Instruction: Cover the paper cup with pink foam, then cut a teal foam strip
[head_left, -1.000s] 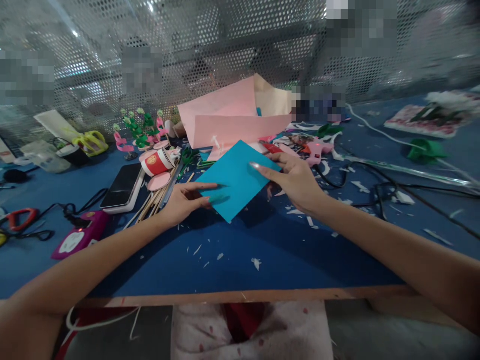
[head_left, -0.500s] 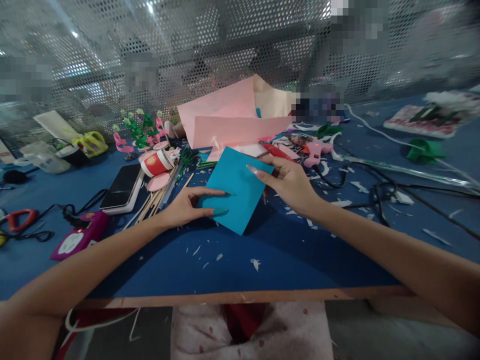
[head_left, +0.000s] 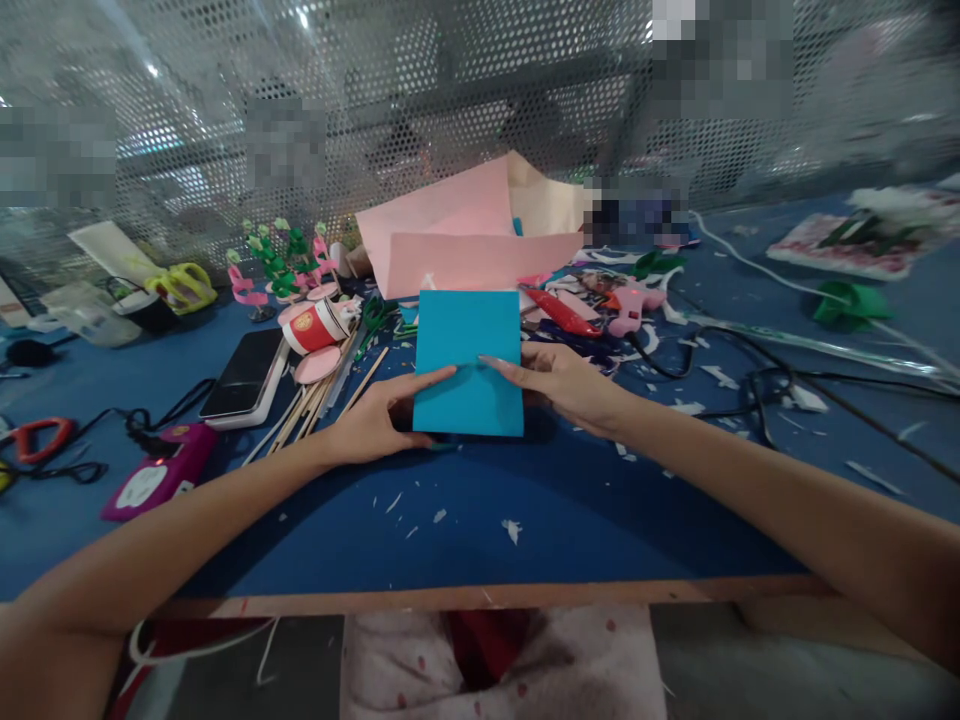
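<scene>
A teal square of paper (head_left: pixel 466 345) stands squarely over the blue table (head_left: pixel 525 510), lifted a little above it. My left hand (head_left: pixel 382 420) grips its lower left edge, forefinger across the front and thumb under the bottom. My right hand (head_left: pixel 566 385) holds the lower right edge, fingers stretched over the sheet. Just behind the paper lie pink sheets (head_left: pixel 465 235) and a red-handled tool (head_left: pixel 559 312).
Left of my hands lie wooden sticks (head_left: pixel 315 400), a red paper cup (head_left: pixel 319 325), a phone (head_left: pixel 244 375) and a magenta device (head_left: pixel 154 475). A pink glue gun (head_left: pixel 630 300) and black cables (head_left: pixel 750 375) lie to the right. White paper scraps litter the table. A perforated screen closes the back.
The teal paper has turned from a tilted diamond to square-on and shifted slightly left. Both hands slid to its lower edges.
</scene>
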